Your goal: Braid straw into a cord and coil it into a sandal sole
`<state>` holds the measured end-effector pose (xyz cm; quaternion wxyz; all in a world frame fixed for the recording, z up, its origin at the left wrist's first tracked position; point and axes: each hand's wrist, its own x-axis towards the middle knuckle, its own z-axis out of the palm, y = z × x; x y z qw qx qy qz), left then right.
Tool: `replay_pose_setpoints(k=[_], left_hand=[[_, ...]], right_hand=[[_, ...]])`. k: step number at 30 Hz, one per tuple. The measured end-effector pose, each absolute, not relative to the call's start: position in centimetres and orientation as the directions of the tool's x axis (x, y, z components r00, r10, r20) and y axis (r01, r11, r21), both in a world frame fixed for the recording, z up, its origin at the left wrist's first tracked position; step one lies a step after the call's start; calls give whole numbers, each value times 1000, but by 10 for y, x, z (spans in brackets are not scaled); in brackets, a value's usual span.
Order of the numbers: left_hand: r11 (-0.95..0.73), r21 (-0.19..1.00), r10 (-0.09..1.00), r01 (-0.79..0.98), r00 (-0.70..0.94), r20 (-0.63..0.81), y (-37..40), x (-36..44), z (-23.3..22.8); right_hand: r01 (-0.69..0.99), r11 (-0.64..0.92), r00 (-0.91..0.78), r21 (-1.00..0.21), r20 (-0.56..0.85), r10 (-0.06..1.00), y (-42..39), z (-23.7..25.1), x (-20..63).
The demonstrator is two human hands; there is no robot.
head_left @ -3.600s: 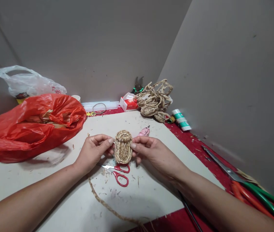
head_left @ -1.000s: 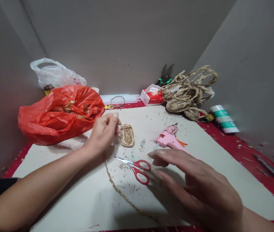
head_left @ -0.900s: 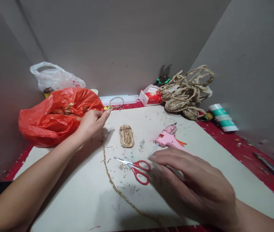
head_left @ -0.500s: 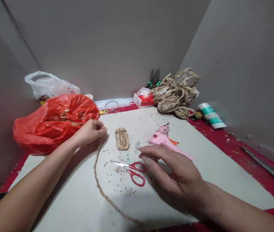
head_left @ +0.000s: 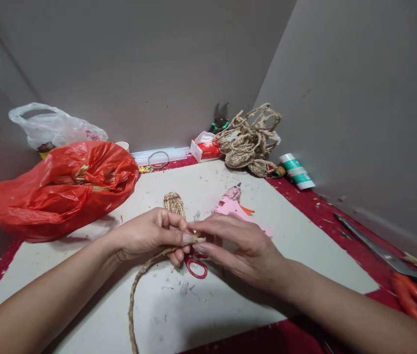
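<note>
My left hand [head_left: 160, 233] pinches a braided straw cord [head_left: 138, 280] close to its frayed end, and the rest hangs down toward the front edge. From the right, the thumb and forefinger of my right hand [head_left: 243, 250] close around that frayed tip. Beneath the hands lie red-handled scissors [head_left: 197, 269], their blades hidden. Behind my left fingers is a small oval coil of braided cord [head_left: 173, 201], partly covered. A pink glue gun [head_left: 232, 204] rests just beyond my right hand.
A red plastic bag [head_left: 64, 191] of straw sits at left, a clear bag [head_left: 57, 128] behind it. Glue sticks [head_left: 162, 155], a tissue pack [head_left: 205, 149], pliers [head_left: 220, 118] and a cord bundle [head_left: 247, 142] line the back. Large shears [head_left: 377, 250] lie at right.
My left hand has brought the cord's end rightward to the middle, over the scissors. My right hand has closed in on the end. The view has turned slightly right.
</note>
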<state>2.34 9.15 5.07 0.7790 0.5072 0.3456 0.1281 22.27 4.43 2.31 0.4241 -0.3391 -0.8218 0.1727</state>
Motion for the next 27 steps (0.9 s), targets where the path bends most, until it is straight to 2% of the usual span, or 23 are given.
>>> replay_pose_setpoints(k=[3,7,12,19,27], left_hand=[[456,881,586,123,704,-402,93,23,49],[452,890,635,67,677,-373,94,25,46],[423,905,674,38,655,-342,91,27,43],[398,917,695,8,650,-307,89,29,42],[402,916,717,-11,626,-307,87,32,40]], right_hand=[[424,656,-372,-624,540,755,44,22,223],[410,476,-233,-778,415,880,44,22,220],[320,320,-193,-892,269,944,43,24,217],[194,231,-195,-953,193,962,44,23,217],[152,175,-183,-973,146,972,44,28,216]])
